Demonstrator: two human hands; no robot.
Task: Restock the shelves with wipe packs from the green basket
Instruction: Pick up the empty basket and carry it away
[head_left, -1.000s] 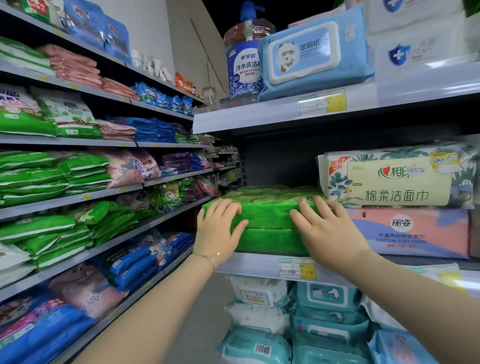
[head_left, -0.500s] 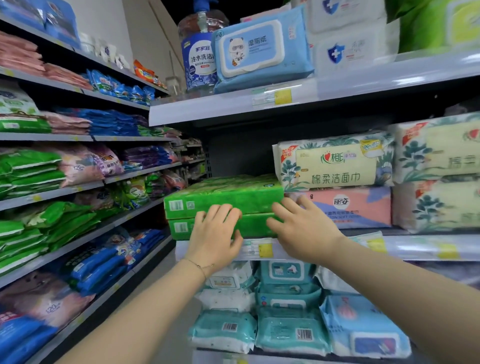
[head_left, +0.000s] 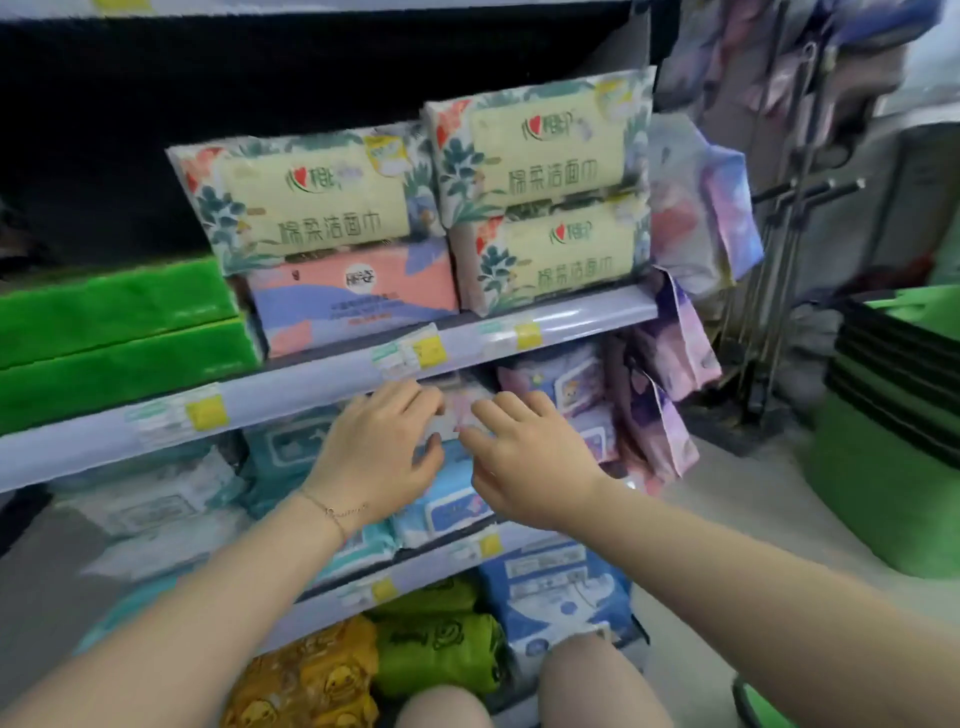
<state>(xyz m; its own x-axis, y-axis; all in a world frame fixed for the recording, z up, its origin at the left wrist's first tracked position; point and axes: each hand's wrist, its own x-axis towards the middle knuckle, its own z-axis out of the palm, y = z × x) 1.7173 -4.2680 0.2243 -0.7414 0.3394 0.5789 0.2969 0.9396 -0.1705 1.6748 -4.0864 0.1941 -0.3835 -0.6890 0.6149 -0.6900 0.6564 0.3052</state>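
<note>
Both hands are under the upper shelf's front edge (head_left: 332, 384), left hand (head_left: 384, 452) and right hand (head_left: 524, 462) with fingers loosely spread on a pinkish wipe pack (head_left: 462, 415), no real grip visible. Green basket (head_left: 893, 467) sits off the shelf's right end, open floor between.

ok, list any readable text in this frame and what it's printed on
"棉柔洁面巾": cream floral tissue packs, all three.
Red-heart brand logo above it: too blurred to read.
Round logo and small print on the pink pack: blurred.
Shelf price tags: too small.
Wipe packs by the left hand and right hand: unreadable.
</note>
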